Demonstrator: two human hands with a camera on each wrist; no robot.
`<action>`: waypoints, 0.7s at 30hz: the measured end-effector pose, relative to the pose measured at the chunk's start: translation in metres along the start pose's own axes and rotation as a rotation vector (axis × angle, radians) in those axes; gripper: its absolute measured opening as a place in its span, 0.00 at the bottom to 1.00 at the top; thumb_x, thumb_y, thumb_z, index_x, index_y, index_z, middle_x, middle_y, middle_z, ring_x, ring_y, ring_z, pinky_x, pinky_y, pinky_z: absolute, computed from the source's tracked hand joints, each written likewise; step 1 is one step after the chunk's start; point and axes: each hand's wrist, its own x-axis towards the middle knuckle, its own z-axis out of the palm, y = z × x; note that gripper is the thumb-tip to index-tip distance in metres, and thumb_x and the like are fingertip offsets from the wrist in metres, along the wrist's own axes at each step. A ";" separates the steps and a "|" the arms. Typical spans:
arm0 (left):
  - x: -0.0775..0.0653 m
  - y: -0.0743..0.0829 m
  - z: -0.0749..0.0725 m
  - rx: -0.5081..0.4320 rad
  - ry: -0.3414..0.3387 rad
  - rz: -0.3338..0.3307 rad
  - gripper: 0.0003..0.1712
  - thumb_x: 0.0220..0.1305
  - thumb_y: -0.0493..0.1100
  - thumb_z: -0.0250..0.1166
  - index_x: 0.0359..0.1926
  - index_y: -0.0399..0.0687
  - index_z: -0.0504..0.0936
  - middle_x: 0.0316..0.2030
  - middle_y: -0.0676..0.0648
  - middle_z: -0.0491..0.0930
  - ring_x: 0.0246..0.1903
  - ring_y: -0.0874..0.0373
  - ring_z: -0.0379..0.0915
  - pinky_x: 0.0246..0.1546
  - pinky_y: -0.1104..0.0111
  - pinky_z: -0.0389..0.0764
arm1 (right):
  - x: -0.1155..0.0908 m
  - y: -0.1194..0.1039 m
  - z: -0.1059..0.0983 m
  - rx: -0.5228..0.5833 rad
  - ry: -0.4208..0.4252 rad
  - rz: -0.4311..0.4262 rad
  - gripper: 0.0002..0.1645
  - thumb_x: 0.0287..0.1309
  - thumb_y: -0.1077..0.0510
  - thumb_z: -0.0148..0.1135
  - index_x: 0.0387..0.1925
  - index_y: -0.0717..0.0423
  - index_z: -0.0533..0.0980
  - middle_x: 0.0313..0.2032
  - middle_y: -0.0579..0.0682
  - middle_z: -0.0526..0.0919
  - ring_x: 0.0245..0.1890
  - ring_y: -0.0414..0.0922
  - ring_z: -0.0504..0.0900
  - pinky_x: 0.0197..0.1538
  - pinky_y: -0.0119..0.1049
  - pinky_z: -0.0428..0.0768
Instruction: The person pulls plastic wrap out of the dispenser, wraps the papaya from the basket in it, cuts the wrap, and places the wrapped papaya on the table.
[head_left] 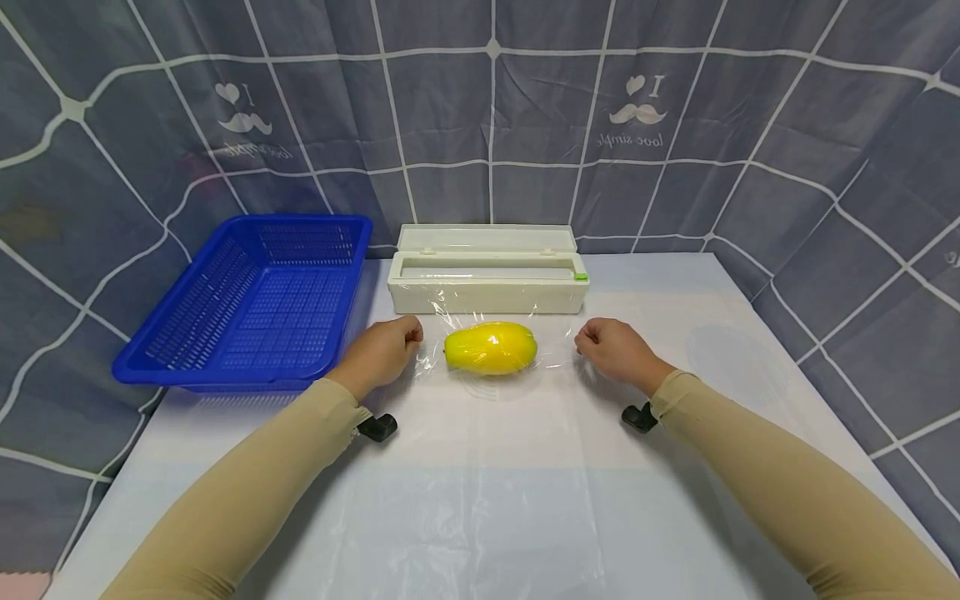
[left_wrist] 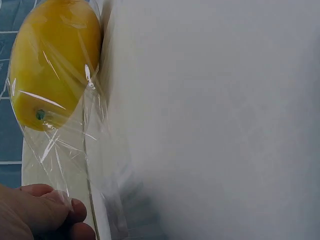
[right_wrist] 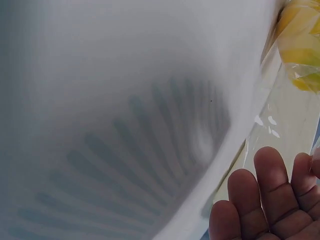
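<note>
Yellow fruit [head_left: 491, 348] lies in clear film [left_wrist: 56, 157]; either side of it, left hand [head_left: 381, 352] and right hand [head_left: 618, 352] pinch the film.

Long plain tan sleeves [head_left: 255, 483], bare hands [head_left: 381, 352], small black wrist-worn pieces [head_left: 377, 427], perhaps cameras

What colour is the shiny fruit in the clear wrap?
The fruit is bright yellow, a bit greenish at one end; the head view shows it best.
</note>
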 end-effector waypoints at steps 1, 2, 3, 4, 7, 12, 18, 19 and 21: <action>0.000 0.000 0.000 0.000 0.001 0.007 0.03 0.76 0.38 0.60 0.45 0.46 0.80 0.40 0.46 0.86 0.41 0.47 0.79 0.49 0.54 0.81 | 0.000 0.000 0.000 0.000 -0.002 0.001 0.17 0.77 0.53 0.50 0.40 0.58 0.82 0.39 0.54 0.88 0.29 0.44 0.75 0.33 0.34 0.73; 0.000 0.000 0.000 0.003 -0.002 0.012 0.04 0.77 0.37 0.59 0.45 0.46 0.81 0.41 0.45 0.86 0.41 0.47 0.79 0.50 0.53 0.81 | 0.000 0.000 0.000 0.000 -0.003 0.002 0.17 0.77 0.53 0.50 0.40 0.58 0.82 0.39 0.53 0.88 0.29 0.44 0.75 0.33 0.34 0.73; 0.000 0.000 0.000 0.009 -0.004 0.017 0.05 0.77 0.37 0.59 0.46 0.46 0.81 0.42 0.45 0.86 0.43 0.46 0.80 0.52 0.53 0.82 | 0.000 0.000 0.000 -0.002 -0.004 0.004 0.17 0.77 0.53 0.50 0.40 0.58 0.82 0.39 0.53 0.88 0.29 0.44 0.75 0.33 0.34 0.73; 0.000 0.001 -0.001 0.017 -0.009 0.020 0.06 0.78 0.37 0.58 0.46 0.46 0.82 0.44 0.45 0.87 0.44 0.46 0.81 0.54 0.52 0.82 | 0.000 0.000 0.000 -0.002 -0.006 0.006 0.17 0.77 0.53 0.50 0.40 0.58 0.82 0.38 0.53 0.88 0.29 0.44 0.75 0.33 0.35 0.73; 0.000 0.002 -0.002 0.034 -0.040 0.006 0.10 0.79 0.37 0.55 0.48 0.45 0.83 0.47 0.44 0.88 0.48 0.45 0.82 0.58 0.51 0.81 | 0.000 0.000 0.000 -0.004 -0.009 0.014 0.17 0.77 0.52 0.50 0.40 0.57 0.81 0.38 0.53 0.87 0.30 0.44 0.76 0.33 0.34 0.73; -0.002 0.008 -0.004 0.061 -0.049 -0.015 0.14 0.81 0.38 0.52 0.55 0.44 0.84 0.53 0.42 0.86 0.56 0.43 0.82 0.63 0.50 0.79 | 0.000 0.001 0.000 0.001 -0.006 0.017 0.17 0.76 0.52 0.50 0.40 0.56 0.81 0.37 0.52 0.87 0.31 0.44 0.76 0.33 0.34 0.74; -0.012 0.029 -0.004 0.093 0.098 0.227 0.22 0.80 0.50 0.57 0.67 0.46 0.80 0.64 0.44 0.82 0.65 0.43 0.78 0.69 0.48 0.75 | -0.001 0.002 -0.001 0.005 0.007 -0.005 0.17 0.76 0.52 0.50 0.38 0.56 0.81 0.33 0.50 0.84 0.31 0.45 0.76 0.33 0.35 0.73; -0.015 0.034 -0.003 0.117 0.094 0.296 0.25 0.79 0.52 0.60 0.68 0.47 0.79 0.65 0.44 0.82 0.65 0.44 0.78 0.69 0.47 0.75 | -0.001 0.002 -0.001 0.006 0.008 -0.005 0.17 0.76 0.52 0.49 0.38 0.56 0.81 0.32 0.50 0.84 0.30 0.45 0.76 0.33 0.35 0.73; -0.019 0.040 -0.001 0.177 0.064 0.419 0.30 0.75 0.57 0.64 0.71 0.48 0.78 0.67 0.45 0.81 0.65 0.45 0.79 0.67 0.48 0.76 | -0.001 0.002 -0.001 0.007 0.008 -0.009 0.17 0.76 0.52 0.49 0.38 0.56 0.81 0.31 0.49 0.82 0.30 0.44 0.75 0.33 0.35 0.73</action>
